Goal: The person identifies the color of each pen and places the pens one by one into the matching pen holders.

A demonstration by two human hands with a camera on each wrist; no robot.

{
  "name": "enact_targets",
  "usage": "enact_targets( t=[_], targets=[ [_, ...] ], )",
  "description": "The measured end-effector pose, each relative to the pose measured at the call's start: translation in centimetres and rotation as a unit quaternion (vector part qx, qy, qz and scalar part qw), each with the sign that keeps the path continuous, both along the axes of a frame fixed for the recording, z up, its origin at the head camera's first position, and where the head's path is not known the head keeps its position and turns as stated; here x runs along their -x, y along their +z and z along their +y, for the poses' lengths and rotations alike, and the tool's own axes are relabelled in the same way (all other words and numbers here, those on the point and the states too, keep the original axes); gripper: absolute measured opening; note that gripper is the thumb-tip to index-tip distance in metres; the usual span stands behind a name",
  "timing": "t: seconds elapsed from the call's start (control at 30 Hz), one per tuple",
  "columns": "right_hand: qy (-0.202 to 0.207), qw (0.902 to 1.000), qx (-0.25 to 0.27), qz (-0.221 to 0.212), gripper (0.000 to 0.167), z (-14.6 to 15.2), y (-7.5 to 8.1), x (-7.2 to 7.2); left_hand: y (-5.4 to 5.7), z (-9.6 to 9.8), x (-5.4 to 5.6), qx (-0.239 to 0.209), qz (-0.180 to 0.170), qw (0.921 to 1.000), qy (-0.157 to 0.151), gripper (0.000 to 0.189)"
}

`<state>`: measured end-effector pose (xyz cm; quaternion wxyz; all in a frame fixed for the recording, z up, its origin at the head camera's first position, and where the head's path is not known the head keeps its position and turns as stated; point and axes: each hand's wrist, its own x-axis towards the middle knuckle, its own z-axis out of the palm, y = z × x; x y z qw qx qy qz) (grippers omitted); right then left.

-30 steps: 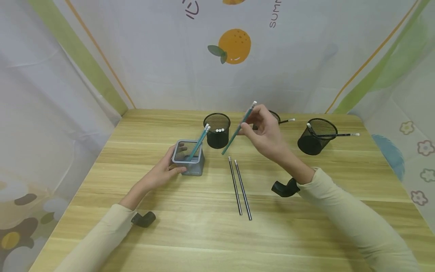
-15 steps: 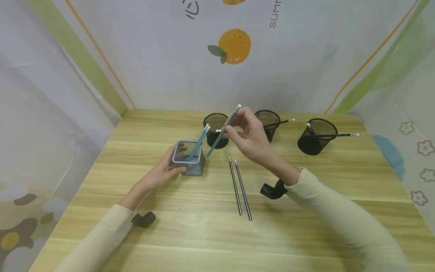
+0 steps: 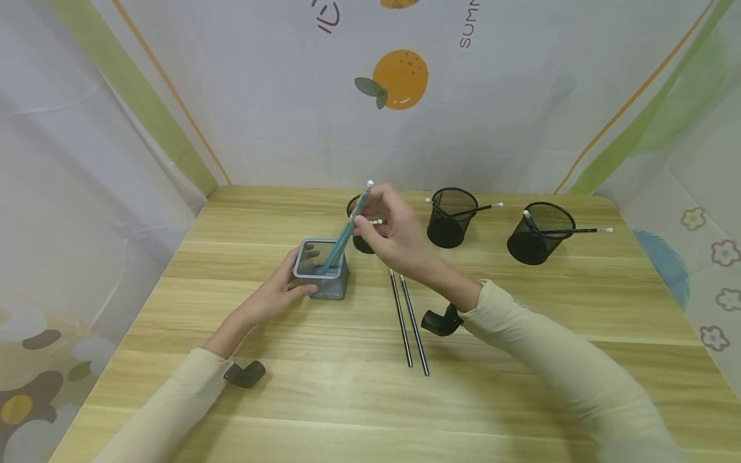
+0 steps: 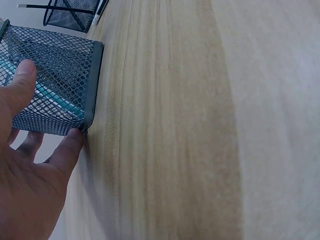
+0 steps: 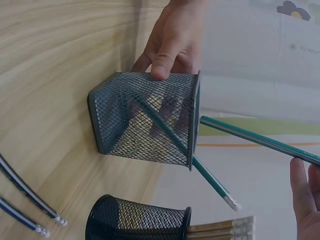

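Observation:
My left hand point(image 3: 272, 296) grips a grey square mesh pencil holder point(image 3: 336, 287), thumb on the near side and fingers around the far side. The holder stands on the table with teal pencils point(image 5: 215, 181) leaning inside it, white erasers up. Above its rim, my right hand point(image 3: 399, 236) pinches another teal pencil point(image 5: 255, 139) near the eraser end. In the right wrist view that pencil's lower end lies just at the holder's opening. Two dark striped pencils point(image 3: 401, 321) lie side by side on the table, in front of the right hand.
Behind the right hand stands a round black mesh cup point(image 3: 362, 245) with several brown pencils point(image 5: 220, 230). Two more round mesh cups, one in the middle point(image 3: 446, 231) and one farther right point(image 3: 528, 249), hold black pencils. Printed curtains hang beyond the wooden table point(image 3: 347, 399).
My right hand has moved left with the teal pencil, from beside the round cup to over the square holder. The middle round cup has come into view. My left hand has stayed put.

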<state>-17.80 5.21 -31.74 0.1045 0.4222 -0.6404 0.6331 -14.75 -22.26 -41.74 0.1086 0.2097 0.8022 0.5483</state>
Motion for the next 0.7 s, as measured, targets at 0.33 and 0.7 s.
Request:
enact_targets(
  t=[0.33,0.7],
  targets=[
    [-0.004,0.9979,-0.062,-0.017,0.020,-1.2,-1.3,-0.3,0.0,-0.1,0.0,0.004,-0.006,1.0000,-0.006,0.082],
    [0.000,0.9968,-0.079,-0.014,0.021,-1.3,-2.1,0.0,0.0,0.0,0.0,-0.003,-0.001,1.0000,-0.005,0.082]
  ],
)
